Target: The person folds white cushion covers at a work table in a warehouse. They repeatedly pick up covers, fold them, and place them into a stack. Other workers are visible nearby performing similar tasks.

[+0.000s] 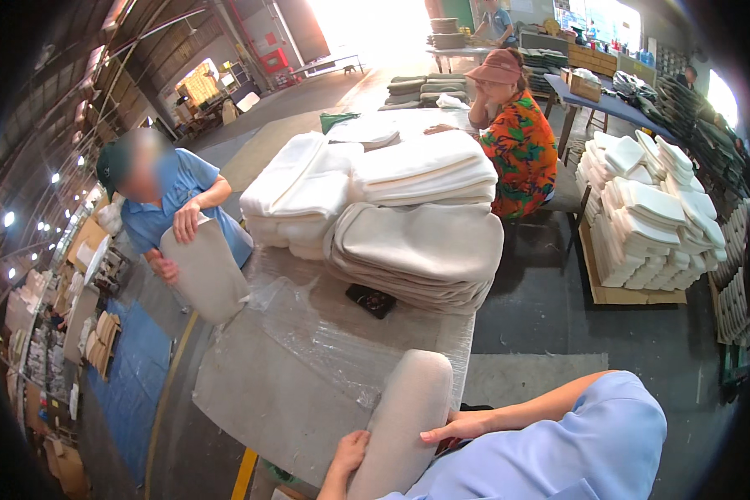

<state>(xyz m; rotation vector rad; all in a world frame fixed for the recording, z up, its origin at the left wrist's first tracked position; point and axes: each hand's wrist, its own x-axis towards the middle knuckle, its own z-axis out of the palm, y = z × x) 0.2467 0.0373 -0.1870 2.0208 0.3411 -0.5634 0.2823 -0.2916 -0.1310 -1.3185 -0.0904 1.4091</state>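
Observation:
A long beige cushion pad (408, 408) with rounded corners stands tilted at the near edge of the table. My left hand (352, 452) is closed on its left edge, knuckles up. On the other edge, my right hand (460, 427) grips it with the thumb on the face; the other fingers are partly hidden. Beyond them lies a stack of similar beige pads (421, 242), with a dark phone (370, 301) beside it. White pads (425, 167) are piled behind that stack.
The table (283, 392) has clear plastic film (317, 325) on it. Across its left side, a co-worker in blue (171, 200) holds another beige pad (204, 271). A seated person in a bright shirt (517, 150) is at the far right. More white pads (646, 212) stand on cardboard.

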